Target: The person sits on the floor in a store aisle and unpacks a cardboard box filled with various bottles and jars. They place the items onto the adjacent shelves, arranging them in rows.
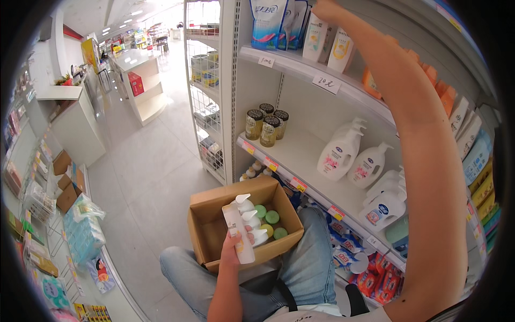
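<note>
My left hand (232,243) grips a white Pantene bottle (238,231) above the near left part of an open cardboard box (247,189). Inside the box stand white pump bottles (250,219) and several containers with green or yellow lids (272,217). My right arm reaches up to the top shelf, where my right hand (326,11) is at the cap of a white Pantene bottle (316,38); its fingertips are cut off by the picture's top edge. Beside that bottle stands another Pantene bottle with a yellow mark (341,50). Blue refill pouches (267,24) are to its left.
The middle shelf (297,161) holds dark-lidded jars (268,131) and large white pump bottles (338,155). Blue and red packs (376,277) lie below it. A wire-sided rack (207,100) adjoins the shelving. Across the tiled aisle (141,201) are wrapped tissue packs (82,233) and a cardboard box (66,181).
</note>
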Motion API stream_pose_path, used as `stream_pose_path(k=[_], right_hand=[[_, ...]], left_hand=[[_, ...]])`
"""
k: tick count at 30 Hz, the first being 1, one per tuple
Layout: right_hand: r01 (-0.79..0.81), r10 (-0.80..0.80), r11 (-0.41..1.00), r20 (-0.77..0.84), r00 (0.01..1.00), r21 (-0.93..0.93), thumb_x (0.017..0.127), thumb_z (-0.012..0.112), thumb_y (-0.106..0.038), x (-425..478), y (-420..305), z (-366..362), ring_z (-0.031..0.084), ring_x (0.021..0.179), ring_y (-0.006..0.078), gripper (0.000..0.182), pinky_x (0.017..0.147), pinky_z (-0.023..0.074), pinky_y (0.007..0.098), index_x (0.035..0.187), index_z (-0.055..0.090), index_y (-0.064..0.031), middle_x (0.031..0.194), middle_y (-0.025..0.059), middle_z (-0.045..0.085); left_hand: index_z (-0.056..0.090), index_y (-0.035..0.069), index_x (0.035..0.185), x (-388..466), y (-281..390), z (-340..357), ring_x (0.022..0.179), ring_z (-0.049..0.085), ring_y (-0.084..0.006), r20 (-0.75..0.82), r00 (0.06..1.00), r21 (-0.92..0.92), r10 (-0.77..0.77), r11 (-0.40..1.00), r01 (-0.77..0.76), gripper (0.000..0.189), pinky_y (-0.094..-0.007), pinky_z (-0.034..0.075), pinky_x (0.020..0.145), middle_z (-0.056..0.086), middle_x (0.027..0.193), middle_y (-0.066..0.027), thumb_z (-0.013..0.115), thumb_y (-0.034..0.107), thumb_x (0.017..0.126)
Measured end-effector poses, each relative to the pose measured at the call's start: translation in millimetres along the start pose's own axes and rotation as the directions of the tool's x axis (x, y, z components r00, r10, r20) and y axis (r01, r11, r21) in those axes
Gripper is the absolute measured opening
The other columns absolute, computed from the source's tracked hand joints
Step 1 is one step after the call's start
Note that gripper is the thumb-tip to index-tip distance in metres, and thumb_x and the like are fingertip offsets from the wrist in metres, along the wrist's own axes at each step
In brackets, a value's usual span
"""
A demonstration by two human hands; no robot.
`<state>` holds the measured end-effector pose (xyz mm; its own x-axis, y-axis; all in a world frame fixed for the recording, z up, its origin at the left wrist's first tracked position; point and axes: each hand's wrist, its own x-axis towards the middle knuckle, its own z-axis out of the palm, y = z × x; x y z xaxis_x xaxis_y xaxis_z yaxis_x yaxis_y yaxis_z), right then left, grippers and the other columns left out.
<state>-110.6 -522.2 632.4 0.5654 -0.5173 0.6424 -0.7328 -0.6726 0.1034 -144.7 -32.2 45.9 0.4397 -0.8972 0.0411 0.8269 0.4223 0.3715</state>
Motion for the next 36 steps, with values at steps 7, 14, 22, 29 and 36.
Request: stream_pose_path(k=[7, 14, 22, 29, 36], right_hand=[[0.330, -0.385, 0.814, -0.019, 0.923, -0.478, 0.081, 0.058, -0.016, -5.5, 20.4, 12.0, 0.071, 0.088, 0.0376, 0.024, 0.081, 0.0558, 0.0490, 0.086, 0.077, -0.0030, 0.093, 0.0219, 0.073], [0.344, -0.367, 0.924, -0.132, 0.921, -0.169, 0.080, 0.057, -0.014, -37.9, -16.9, 4.7, 0.068, 0.092, 0.0427, 0.022, 0.089, 0.0524, 0.0505, 0.082, 0.075, -0.0019, 0.094, 0.0245, 0.072], [0.522, -0.505, 0.843, -0.144, 0.851, 0.129, 0.093, 0.067, -0.034, -241.3, -105.8, 0.5, 0.068, 0.095, 0.0277, 0.039, 0.082, 0.0534, 0.0400, 0.122, 0.059, -0.0092, 0.106, 0.0125, 0.068], [0.081, -0.732, 0.607, 0.516, 0.444, 0.791, 0.094, 0.066, -0.035, -465.3, -156.3, 49.3, 0.069, 0.092, 0.0345, 0.044, 0.082, 0.0540, 0.0438, 0.120, 0.057, -0.0018, 0.098, 0.0207, 0.068], [-0.166, -0.615, 0.569, 0.550, 0.565, 0.806, 0.096, 0.064, -0.035, -476.0, -159.5, 37.0, 0.070, 0.091, 0.0317, 0.049, 0.081, 0.0536, 0.0402, 0.127, 0.050, 0.0004, 0.099, 0.0206, 0.070]], left_hand=[[0.044, 0.005, 0.140, 4.4, -4.9, 11.7, 0.089, 0.064, -0.0230, 0.020, 0.999, -0.003, -0.029, 1.000, 0.029, 0.059, -0.0381, 0.055, 0.078, 0.062, 0.113, -0.0123, 0.070, 0.013, 0.088], [0.038, 0.005, 0.145, 8.2, 0.8, 6.7, 0.089, 0.062, -0.0210, 0.048, 0.999, 0.035, -0.002, 0.999, 0.000, 0.069, -0.0360, 0.053, 0.079, 0.060, 0.109, -0.0088, 0.073, 0.018, 0.087], [0.040, 0.004, 0.144, 7.6, -6.1, 34.9, 0.087, 0.061, -0.0206, 0.180, 0.983, 0.142, -0.040, 0.990, 0.014, 0.077, -0.0347, 0.052, 0.075, 0.059, 0.109, -0.0092, 0.067, 0.053, 0.091], [0.051, 0.002, 0.128, 5.2, -14.0, 51.6, 0.083, 0.066, -0.0217, 0.336, 0.923, 0.214, -0.188, 0.969, 0.120, 0.083, -0.0362, 0.056, 0.075, 0.064, 0.103, -0.0104, 0.065, 0.069, 0.083], [0.058, -0.002, 0.119, -2.0, -14.4, 82.1, 0.090, 0.070, -0.0258, 0.222, 0.970, 0.392, -0.102, 0.920, 0.007, 0.069, -0.0392, 0.058, 0.079, 0.069, 0.107, -0.0168, 0.058, 0.062, 0.092]])
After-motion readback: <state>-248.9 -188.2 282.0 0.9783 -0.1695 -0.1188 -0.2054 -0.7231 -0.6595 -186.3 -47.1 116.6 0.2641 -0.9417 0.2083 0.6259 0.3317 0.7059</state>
